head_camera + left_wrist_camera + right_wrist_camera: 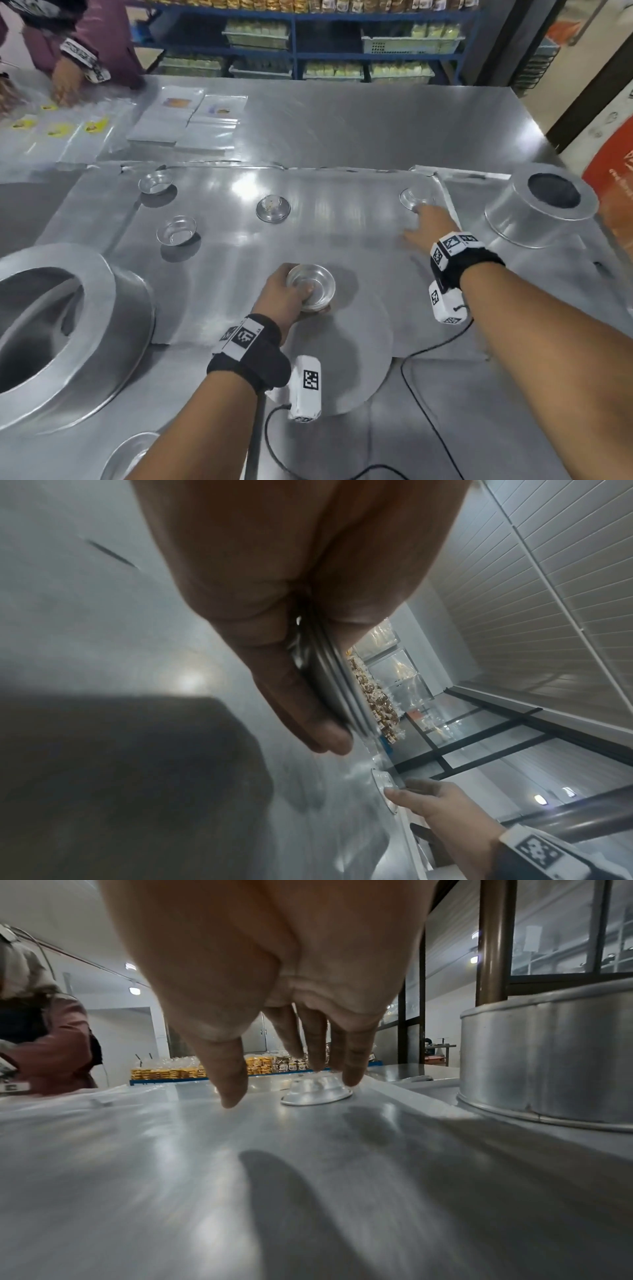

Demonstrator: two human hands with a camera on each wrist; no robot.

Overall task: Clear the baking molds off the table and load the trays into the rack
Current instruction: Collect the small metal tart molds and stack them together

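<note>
Where the left wrist view looks past the palm, the left hand covers most of the stack of small round aluminium baking molds it grips; only stacked rims show there, and their count cannot be told. From the head view the thumb lies inside the top mold and the fingers curl beneath the stack, held just above the large flat aluminium tray.

Fingers of the right hand are spread wide and extended, holding nothing, their tips at the near rim of an inverted small aluminium mold close to the tray's far right corner; whether they touch it cannot be told. Three further small shallow aluminium molds lie well apart on the tray's far half.

A tall round aluminium cake pan stands upturned just right of the tray, and a larger sloped round aluminium pan, cut off by the frame, sits at the left. A partly hidden round mold shows at the lower edge.

All rests on a stainless steel worktop. Stacks of clear plastic bags lie at its far left, where a second person's hand works. Blue metal shelving with packaged goods stands behind.
</note>
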